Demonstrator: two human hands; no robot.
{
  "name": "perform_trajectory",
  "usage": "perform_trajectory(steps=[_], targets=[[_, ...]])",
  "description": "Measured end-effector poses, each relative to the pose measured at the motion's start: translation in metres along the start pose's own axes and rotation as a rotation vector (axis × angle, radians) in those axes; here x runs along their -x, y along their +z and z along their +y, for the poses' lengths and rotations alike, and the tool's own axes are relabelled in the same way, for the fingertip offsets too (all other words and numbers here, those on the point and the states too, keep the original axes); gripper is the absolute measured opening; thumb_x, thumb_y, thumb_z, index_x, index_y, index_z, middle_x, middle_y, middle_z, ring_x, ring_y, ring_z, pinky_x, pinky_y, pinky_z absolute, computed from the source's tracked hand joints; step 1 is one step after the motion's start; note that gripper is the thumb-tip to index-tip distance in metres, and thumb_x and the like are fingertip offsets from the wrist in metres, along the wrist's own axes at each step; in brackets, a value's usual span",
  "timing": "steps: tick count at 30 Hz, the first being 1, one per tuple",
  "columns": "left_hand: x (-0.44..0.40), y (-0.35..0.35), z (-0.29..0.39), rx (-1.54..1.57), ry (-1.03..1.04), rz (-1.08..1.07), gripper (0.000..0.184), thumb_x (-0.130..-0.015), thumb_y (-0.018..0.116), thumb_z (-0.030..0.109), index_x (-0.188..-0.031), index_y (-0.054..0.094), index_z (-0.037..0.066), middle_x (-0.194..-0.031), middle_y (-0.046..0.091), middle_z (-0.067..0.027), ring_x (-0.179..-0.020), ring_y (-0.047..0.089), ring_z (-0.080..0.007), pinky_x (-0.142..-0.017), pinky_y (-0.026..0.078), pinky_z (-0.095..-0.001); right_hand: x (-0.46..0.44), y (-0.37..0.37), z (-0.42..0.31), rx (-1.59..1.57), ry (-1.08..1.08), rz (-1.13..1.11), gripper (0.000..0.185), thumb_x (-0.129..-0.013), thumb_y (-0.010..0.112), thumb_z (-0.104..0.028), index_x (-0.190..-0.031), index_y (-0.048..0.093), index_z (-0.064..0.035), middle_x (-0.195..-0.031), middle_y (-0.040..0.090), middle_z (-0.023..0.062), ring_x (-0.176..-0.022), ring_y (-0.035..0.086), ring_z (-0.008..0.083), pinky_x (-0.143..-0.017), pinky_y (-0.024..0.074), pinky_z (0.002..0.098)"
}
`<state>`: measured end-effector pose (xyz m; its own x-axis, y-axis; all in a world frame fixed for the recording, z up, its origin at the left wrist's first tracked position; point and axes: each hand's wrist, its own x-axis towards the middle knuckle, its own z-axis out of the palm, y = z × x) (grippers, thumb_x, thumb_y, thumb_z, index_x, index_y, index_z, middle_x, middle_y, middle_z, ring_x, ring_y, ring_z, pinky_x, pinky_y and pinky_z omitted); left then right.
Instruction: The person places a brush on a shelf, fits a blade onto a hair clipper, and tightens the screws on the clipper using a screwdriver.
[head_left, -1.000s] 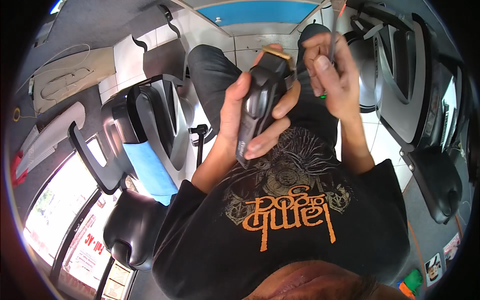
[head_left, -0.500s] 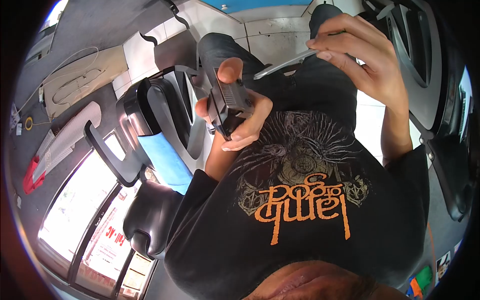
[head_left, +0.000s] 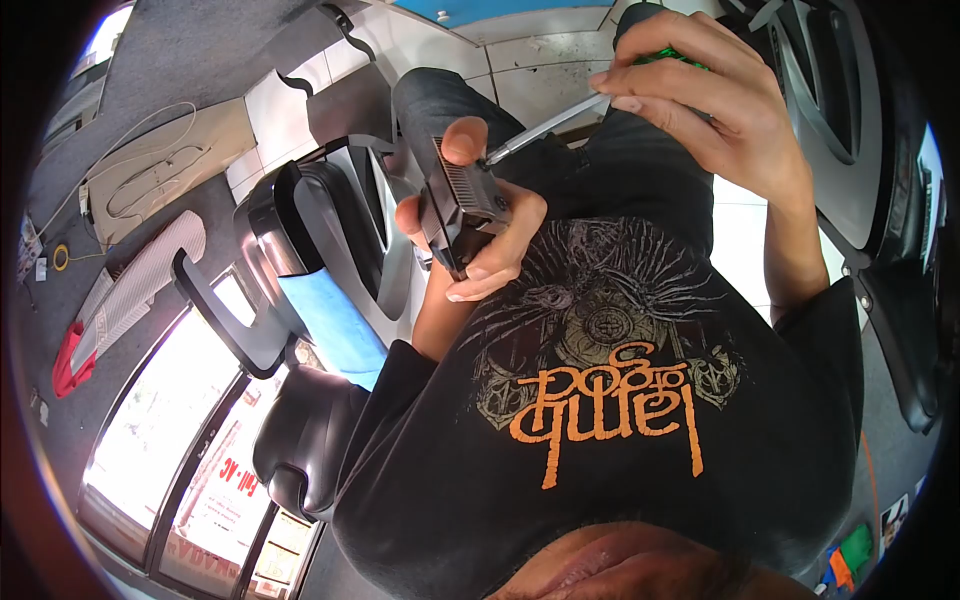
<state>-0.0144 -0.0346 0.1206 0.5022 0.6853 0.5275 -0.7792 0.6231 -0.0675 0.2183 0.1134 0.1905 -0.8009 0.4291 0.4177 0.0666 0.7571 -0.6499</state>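
My left hand (head_left: 510,220) is wrapped around a black hair clipper (head_left: 462,205), thumb on the ribbed, comb-like part and fingers underneath. In my right hand (head_left: 715,105) a slim screwdriver (head_left: 550,128) is pinched between thumb and fingers. Its silver shaft points left and slightly down in the view. A bit of green shows between the fingers and may be its handle, mostly hidden. The screwdriver's tip meets or nearly meets the side of the clipper, close to my left thumb; contact cannot be made out for certain.
Black salon-type chairs stand on the left (head_left: 330,200) and right (head_left: 840,110), one with a blue cloth (head_left: 335,315) on it. My lap lies beneath both hands. A cardboard-like panel (head_left: 165,170) with a thin cable is at far left. A glass door (head_left: 200,470) is lower left.
My right hand has shifted slightly left, bringing the screwdriver's tip from beside the clipper up to its side. More green shows between the fingers. My left hand and the clipper stay nearly still.
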Motion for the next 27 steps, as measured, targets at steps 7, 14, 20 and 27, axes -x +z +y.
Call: perform_trajectory(steps=[7, 14, 20, 27], targets=[[0.009, -0.011, -0.002, 0.036, -0.013, 0.002, 0.051, -0.106, 0.065, 0.030, -0.150, 0.041, 0.038, -0.103, 0.057, -0.0221, -0.060, 0.066, -0.0300, -0.047, 0.057, -0.0351, 0.001, 0.005, 0.007, 0.151, -0.152, 0.117, 0.018, -0.081, 0.083, -0.013, -0.099, 0.082, -0.0117, -0.096, 0.068, 0.0040, -0.076, 0.065, 0.0192, -0.063, 0.0425, 0.0337], [0.023, -0.025, -0.009, 0.094, -0.018, 0.017, 0.053, -0.106, 0.064, 0.035, -0.151, 0.036, 0.037, -0.100, 0.055, -0.0202, -0.061, 0.066, -0.0284, -0.049, 0.060, -0.0350, 0.001, -0.013, -0.005, 0.150, -0.040, -0.143, 0.018, -0.083, 0.079, -0.009, -0.101, 0.081, -0.0111, -0.094, 0.067, 0.0044, -0.077, 0.064, 0.0186, -0.064, 0.0427, 0.0342], [0.025, -0.027, -0.008, 0.099, -0.066, -0.008, 0.052, -0.106, 0.065, 0.031, -0.150, 0.037, 0.032, -0.100, 0.056, -0.0221, -0.063, 0.066, -0.0277, -0.052, 0.061, -0.0352, 0.011, -0.008, -0.003, 0.102, 0.021, -0.266, 0.008, -0.092, 0.074, -0.013, -0.100, 0.073, -0.0108, -0.087, 0.068, 0.0037, -0.070, 0.066, 0.0271, -0.058, 0.0474, 0.0403], [0.027, -0.026, -0.012, 0.132, -0.115, 0.030, 0.049, -0.106, 0.065, 0.026, -0.147, 0.038, 0.028, -0.100, 0.055, -0.0245, -0.066, 0.066, -0.0272, -0.053, 0.061, -0.0340, 0.005, -0.015, -0.011, -0.029, 0.129, -0.399, 0.008, -0.096, 0.071, -0.016, -0.099, 0.070, -0.0084, -0.082, 0.070, 0.0073, -0.071, 0.067, 0.0301, -0.061, 0.0479, 0.0421]])
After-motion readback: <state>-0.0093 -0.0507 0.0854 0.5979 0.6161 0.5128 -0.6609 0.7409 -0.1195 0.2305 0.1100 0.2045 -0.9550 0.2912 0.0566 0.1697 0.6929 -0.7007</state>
